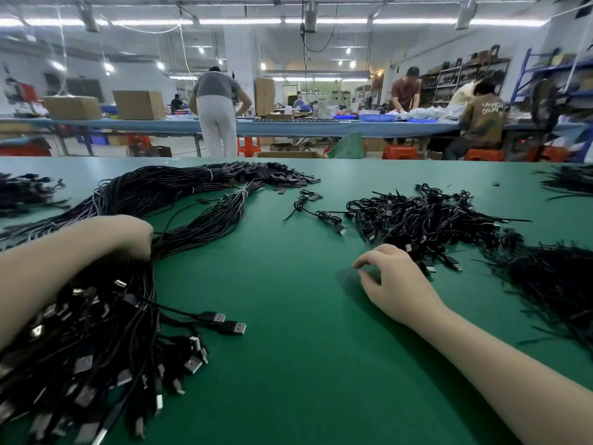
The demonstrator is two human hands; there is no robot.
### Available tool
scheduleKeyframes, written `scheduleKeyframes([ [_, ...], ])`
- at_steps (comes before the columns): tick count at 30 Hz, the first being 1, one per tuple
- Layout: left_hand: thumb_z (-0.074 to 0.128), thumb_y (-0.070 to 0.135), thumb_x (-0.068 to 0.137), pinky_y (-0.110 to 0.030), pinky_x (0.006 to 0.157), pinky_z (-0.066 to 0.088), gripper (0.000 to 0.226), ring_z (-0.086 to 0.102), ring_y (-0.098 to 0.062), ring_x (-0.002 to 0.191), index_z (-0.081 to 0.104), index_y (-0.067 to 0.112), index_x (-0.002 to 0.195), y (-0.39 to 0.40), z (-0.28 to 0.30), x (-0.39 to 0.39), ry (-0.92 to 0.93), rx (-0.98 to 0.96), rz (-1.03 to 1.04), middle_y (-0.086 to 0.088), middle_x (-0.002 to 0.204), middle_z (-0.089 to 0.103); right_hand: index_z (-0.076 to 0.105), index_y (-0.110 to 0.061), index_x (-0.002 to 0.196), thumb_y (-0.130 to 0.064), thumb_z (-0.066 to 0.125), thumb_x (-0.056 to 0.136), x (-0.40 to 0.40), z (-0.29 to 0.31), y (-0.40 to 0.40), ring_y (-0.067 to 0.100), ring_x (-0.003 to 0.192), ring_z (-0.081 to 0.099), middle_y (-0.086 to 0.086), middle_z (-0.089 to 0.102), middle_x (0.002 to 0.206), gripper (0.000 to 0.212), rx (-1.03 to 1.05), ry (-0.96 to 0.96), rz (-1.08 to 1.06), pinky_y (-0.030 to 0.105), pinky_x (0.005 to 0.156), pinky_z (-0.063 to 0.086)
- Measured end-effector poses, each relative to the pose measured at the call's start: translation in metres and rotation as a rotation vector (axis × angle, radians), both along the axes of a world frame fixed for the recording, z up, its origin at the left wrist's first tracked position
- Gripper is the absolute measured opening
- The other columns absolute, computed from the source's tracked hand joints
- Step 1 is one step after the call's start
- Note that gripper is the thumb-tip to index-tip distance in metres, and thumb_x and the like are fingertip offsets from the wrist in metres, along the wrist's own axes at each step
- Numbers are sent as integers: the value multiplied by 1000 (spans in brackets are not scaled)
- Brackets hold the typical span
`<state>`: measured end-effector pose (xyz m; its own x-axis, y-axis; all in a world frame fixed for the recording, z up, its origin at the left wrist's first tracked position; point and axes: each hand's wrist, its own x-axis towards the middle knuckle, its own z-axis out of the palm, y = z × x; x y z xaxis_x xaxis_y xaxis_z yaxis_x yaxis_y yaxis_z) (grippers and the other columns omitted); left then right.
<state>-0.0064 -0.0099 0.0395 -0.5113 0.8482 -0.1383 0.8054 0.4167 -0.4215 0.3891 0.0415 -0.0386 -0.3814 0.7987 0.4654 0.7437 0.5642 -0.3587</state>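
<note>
We log a flat green table mat point(305, 364). Beyond it is a long blue-topped workbench point(288, 126) bearing a brown cardboard box point(138, 105) and a blue plastic tray point(377, 118). A red plastic stool point(399, 152) is nearby, and a person in a grey shirt point(216, 107) stands there.

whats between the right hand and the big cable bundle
Only bare green mat separates the right hand from the cable bundle, as the head view shows.

Showing smooth black plastic sheathing, faintly sheened, along the cable bundle point(167, 200). Gleaming as bare silvery metal at the tips of the USB plugs point(236, 328), with matt black plastic housings behind. Looking smooth, matt and rubbery across the green table mat point(305, 380). Appearing as plain brown cardboard on the boxes point(138, 104) and glossy red plastic on the stools point(398, 152).
</note>
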Motion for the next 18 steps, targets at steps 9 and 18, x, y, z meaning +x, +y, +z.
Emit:
scheduleKeyframes([
  [9, 43, 39, 99, -38, 97, 45, 42, 56, -34, 114, 63, 7, 119, 39, -24, -16, -280, 546, -2, -17, 123, 62, 69, -24, 98, -18, 55, 90, -2, 2, -1, 15, 93, 54, -7, 56, 95, 17, -51, -22, -17, 32, 83, 47],
  [18, 55, 26, 91, -34, 86, 48, 24, 60, -32, 98, 67, 7, 100, 51, -30, -31, -305, 586, 52, -15, 104, 66, 69, -26, 95, -18, 53, 90, -2, 2, 1, 11, 87, 54, -9, 56, 93, 18, -80, 5, -15, 31, 80, 48],
])
